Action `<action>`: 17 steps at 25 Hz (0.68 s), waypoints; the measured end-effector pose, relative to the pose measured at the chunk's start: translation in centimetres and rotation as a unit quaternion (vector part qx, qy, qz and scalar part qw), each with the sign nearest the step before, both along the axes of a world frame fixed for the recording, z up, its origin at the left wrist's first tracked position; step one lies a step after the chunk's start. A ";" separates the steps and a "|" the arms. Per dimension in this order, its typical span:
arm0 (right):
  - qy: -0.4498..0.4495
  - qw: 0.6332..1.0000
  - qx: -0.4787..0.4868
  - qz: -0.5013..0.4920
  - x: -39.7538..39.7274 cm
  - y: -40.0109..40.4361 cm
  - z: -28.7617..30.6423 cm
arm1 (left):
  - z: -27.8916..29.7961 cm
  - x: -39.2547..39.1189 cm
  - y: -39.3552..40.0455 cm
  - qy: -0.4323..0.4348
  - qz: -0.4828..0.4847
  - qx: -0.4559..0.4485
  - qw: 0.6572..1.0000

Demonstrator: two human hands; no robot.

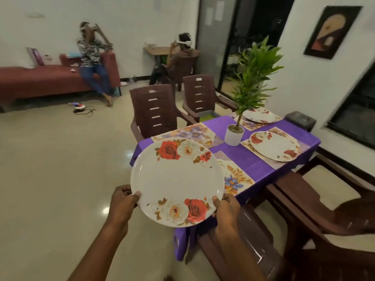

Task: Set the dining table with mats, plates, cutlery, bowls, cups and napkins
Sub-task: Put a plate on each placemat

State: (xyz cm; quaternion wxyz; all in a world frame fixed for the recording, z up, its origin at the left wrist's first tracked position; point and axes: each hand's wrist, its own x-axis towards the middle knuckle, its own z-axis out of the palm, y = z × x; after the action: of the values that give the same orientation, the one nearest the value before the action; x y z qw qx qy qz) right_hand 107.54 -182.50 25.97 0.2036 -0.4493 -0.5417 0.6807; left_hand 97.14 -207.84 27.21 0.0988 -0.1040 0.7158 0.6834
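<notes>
I hold a white plate with red and cream roses [177, 181] level in front of me, above the near left corner of the purple-covered table [255, 165]. My left hand [122, 201] grips its near left rim and my right hand [226, 206] grips its near right rim. Two floral mats lie bare: one [235, 176] just right of the held plate, one [190, 133] beyond it. A second plate [274, 146] rests on a mat at the right side, and a third plate [260, 116] sits on the far mat.
A potted green plant in a white pot [234, 136] stands mid-table. Brown plastic chairs stand at the far left side [154, 112], [199, 94] and at my near right [316, 211]. Two people sit in the background, one on a red sofa [40, 80].
</notes>
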 end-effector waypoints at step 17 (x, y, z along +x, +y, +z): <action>-0.148 0.928 -0.062 -0.336 -11.8 2.9 -11.2 | -12.4 -27.1 19.0 -0.075 -0.372 -0.150 0.913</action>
State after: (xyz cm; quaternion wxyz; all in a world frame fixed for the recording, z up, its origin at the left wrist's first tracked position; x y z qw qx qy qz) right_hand 95.74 -179.58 14.78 0.3100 -0.7123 -0.3398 0.5302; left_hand 70.00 -188.88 14.81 0.3822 0.1049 0.7873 0.4723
